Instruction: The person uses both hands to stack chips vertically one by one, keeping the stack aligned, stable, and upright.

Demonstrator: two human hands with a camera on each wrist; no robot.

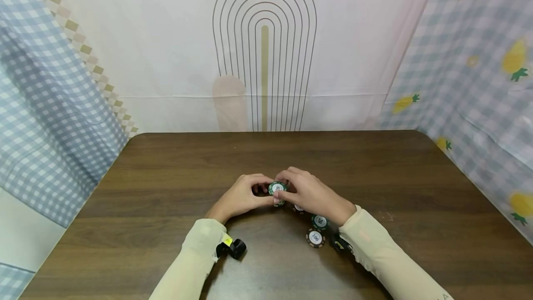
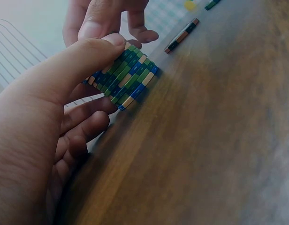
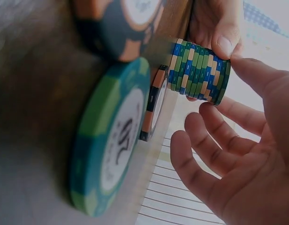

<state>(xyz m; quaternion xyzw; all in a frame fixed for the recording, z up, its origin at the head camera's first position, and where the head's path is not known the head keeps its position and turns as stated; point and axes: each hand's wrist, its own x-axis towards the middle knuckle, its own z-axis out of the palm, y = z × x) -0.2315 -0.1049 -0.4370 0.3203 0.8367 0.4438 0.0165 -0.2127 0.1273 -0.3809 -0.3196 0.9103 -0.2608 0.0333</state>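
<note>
A short stack of poker chips (image 2: 128, 77), with green, blue and cream edges, stands upright on the table between the two hands. My left hand (image 1: 240, 196) grips the stack from its left side, thumb in front and fingers behind. Over it, my right hand (image 1: 310, 193) pinches the top green chip (image 1: 277, 186) between thumb and index finger, level with the stack's top. In the right wrist view its other fingers (image 3: 196, 164) curve loosely beside the stack (image 3: 198, 70).
Near the right forearm, a loose green chip (image 1: 319, 221) and a black and orange chip (image 1: 315, 238) lie on the wooden table (image 1: 187, 156). Another chip (image 1: 298, 209) shows partly under the right hand. Patterned curtains (image 1: 54, 105) hang around the table.
</note>
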